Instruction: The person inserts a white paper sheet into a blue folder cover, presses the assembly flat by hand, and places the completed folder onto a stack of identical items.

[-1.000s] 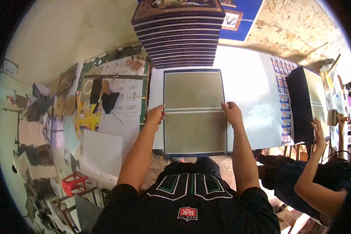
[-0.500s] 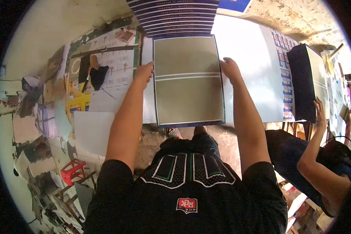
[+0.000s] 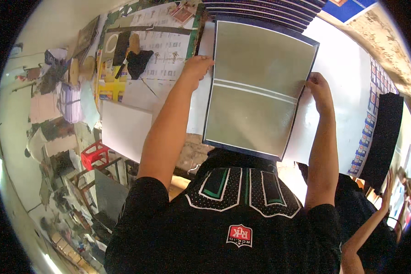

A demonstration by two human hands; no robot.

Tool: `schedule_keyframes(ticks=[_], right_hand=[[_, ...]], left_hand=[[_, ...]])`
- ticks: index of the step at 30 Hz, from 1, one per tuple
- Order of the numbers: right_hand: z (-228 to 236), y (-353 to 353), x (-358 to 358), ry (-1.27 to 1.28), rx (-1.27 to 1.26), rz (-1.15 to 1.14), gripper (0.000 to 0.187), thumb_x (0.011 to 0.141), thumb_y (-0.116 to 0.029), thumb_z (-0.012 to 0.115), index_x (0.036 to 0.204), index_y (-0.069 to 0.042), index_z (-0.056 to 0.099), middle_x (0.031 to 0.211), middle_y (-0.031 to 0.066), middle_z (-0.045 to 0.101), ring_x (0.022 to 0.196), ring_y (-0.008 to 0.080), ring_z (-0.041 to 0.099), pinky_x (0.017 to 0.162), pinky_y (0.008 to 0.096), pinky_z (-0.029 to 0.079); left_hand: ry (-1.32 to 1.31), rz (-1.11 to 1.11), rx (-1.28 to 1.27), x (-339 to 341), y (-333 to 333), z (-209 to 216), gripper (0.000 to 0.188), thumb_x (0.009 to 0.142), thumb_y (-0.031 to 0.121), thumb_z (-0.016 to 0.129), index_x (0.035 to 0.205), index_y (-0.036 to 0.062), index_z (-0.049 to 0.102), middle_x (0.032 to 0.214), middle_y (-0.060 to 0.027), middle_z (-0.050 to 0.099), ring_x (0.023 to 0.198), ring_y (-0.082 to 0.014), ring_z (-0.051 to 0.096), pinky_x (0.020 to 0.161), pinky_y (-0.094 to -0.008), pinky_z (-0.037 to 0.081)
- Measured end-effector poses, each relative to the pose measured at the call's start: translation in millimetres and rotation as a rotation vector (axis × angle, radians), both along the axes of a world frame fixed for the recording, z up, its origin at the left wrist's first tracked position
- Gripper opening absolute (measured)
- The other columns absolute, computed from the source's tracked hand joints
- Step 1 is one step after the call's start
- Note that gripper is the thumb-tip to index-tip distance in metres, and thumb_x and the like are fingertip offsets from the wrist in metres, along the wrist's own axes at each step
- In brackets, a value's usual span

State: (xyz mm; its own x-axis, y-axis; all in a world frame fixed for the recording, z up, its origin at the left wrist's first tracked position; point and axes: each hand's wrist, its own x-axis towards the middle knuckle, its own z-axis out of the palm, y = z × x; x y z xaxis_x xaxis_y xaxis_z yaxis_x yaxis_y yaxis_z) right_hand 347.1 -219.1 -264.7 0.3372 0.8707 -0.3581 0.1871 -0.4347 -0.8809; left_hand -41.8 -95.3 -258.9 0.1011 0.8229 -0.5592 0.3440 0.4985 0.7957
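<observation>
Holding a grey, blue-edged board [image 3: 260, 57] by its two sides
Pinching the left edge with the fingers of the left hand [image 3: 197, 71] and the right edge with the fingers of the right hand [image 3: 321, 90], over the white desk [image 3: 341, 64], between a dark stack [image 3: 267, 11] at the far side and the black shirt [image 3: 182, 237], showing two white stripes across

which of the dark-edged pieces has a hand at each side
The single board with two grey panels: the left hand and right hand grip its opposite edges. Those in the stack beyond it show no hand on them.
</observation>
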Motion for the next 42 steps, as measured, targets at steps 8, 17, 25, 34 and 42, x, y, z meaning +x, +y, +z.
schedule_keyframes(ticks=[8, 17, 25, 34, 42], right_hand=[[-2, 33, 3, -0.214, 0.240, 0.012, 0.024, 0.082, -0.007, 0.065, 0.105, 0.000, 0.061, 0.094, 0.0075, 0.065, 0.084, 0.0168, 0.059, 0.077, 0.0288, 0.047], [-28, -7, 53, -0.896, 0.175, 0.117, 0.044, 0.093, -0.019, 0.056, 0.134, -0.003, 0.050, 0.124, 0.0181, 0.060, 0.113, 0.0324, 0.059, 0.094, 0.0398, 0.048], [38, -53, -88, -0.865, 0.182, 0.181, 0.019, 0.087, -0.012, 0.064, 0.103, -0.004, 0.068, 0.099, 0.0142, 0.069, 0.091, 0.0298, 0.067, 0.082, 0.0381, 0.053], [79, -63, -505, -0.746, 0.880, 1.590, 0.074, 0.079, -0.038, 0.068, 0.144, -0.015, 0.040, 0.154, 0.0056, 0.032, 0.144, 0.0236, 0.025, 0.117, 0.0508, 0.019], [72, -82, -444, -0.729, 0.824, 1.582, 0.070, 0.074, -0.013, 0.069, 0.140, -0.015, 0.044, 0.148, 0.0089, 0.040, 0.139, 0.0248, 0.035, 0.113, 0.0523, 0.026]], left_hand=[[-0.185, 0.117, 0.113, 6, 14, 22, 0.024, 0.081, 0.019, 0.067, 0.101, 0.0049, 0.067, 0.072, 0.0016, 0.057, 0.054, -0.0064, 0.045, 0.046, -0.0234, 0.034], [0.480, 0.345, 0.949, -181, -105, 118, 0.015, 0.075, 0.010, 0.080, 0.082, 0.0035, 0.068, 0.080, -0.0041, 0.064, 0.079, -0.0161, 0.060, 0.075, -0.0297, 0.049], [0.959, 0.812, 0.583, -444, -294, 102, 0.032, 0.095, 0.020, 0.050, 0.117, 0.0033, 0.065, 0.123, -0.0143, 0.063, 0.108, -0.0275, 0.061, 0.093, -0.0392, 0.047], [0.721, 0.812, 0.600, -399, -313, 71, 0.038, 0.097, 0.030, 0.056, 0.120, -0.0009, 0.061, 0.120, -0.0185, 0.060, 0.112, -0.0321, 0.056, 0.097, -0.0390, 0.043], [0.678, 0.776, 0.425, -402, -360, 66, 0.036, 0.095, 0.026, 0.061, 0.119, -0.0007, 0.062, 0.116, -0.0138, 0.061, 0.104, -0.0240, 0.058, 0.091, -0.0358, 0.046]])
